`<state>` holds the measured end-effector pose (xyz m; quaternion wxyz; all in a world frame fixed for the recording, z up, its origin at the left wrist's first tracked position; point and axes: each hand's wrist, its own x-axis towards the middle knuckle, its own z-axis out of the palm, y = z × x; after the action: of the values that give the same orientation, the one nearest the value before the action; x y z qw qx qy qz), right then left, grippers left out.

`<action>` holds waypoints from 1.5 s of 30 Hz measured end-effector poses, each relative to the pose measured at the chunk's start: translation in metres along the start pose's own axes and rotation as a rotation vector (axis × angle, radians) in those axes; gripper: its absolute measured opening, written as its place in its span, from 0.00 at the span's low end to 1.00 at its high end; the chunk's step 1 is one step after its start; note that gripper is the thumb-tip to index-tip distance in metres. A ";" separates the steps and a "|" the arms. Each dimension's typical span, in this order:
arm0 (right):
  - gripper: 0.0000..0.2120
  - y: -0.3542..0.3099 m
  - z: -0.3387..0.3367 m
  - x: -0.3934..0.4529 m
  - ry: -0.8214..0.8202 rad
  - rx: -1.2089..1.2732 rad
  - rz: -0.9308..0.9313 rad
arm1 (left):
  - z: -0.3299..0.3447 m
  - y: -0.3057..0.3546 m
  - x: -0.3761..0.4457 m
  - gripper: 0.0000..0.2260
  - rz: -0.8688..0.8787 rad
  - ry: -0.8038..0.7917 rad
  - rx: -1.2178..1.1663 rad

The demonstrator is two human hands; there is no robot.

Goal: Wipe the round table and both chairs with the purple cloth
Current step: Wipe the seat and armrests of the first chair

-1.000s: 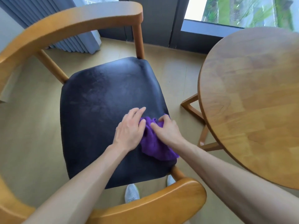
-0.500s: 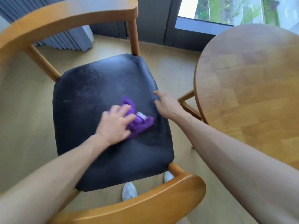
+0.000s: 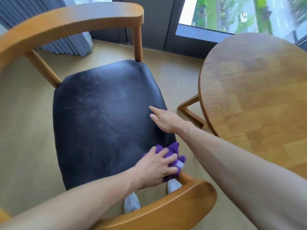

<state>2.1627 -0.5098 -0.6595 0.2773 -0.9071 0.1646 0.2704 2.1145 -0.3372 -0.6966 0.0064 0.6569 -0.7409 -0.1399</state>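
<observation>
- The step in hand looks to be the wiping of a chair: the left hand (image 3: 155, 168) presses the cloth (image 3: 172, 151) onto the seat (image 3: 103, 120), at the seat's near right corner.
- The left fingers are spread a little and curled down over the bunched cloth, clamping it against the seat; purple folds stick out past the fingertips, toward the seat's right edge.
- The right hand (image 3: 163, 117) lies flat and empty on the seat's right edge, farther from the camera than the cloth and apart from it; its fingers are straight and close together, holding nothing.
- The chair's curved wooden back (image 3: 71, 24) arcs round the far and left sides of the seat, and an armrest end (image 3: 191, 196) sits just nearer than the corner being wiped.
- The table (image 3: 257, 97) stands to the right of the seat, apart from it, its top bare and neither hand on it.
- Only one chair is in view; I cannot tell whether the table or a second chair has been wiped.
- As a judgement, the next move calls for sweeping the cloth across the rest of the seat, then along the wooden back, keeping the cloth flat under the palm so it does not slip off the corner.
- A small pale tag (image 3: 180, 165) shows on the cloth beside the fingertips; no writing on it is legible, and no brand shows elsewhere.
</observation>
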 end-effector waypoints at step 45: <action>0.22 -0.010 0.036 0.010 0.232 -0.308 0.008 | -0.020 -0.122 -0.124 0.13 0.157 -0.149 0.127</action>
<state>2.1606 -0.4818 -0.6866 0.1136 -0.9633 0.1555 0.1870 2.2535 -0.2325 -0.6825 -0.0792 0.5839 -0.7957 -0.1402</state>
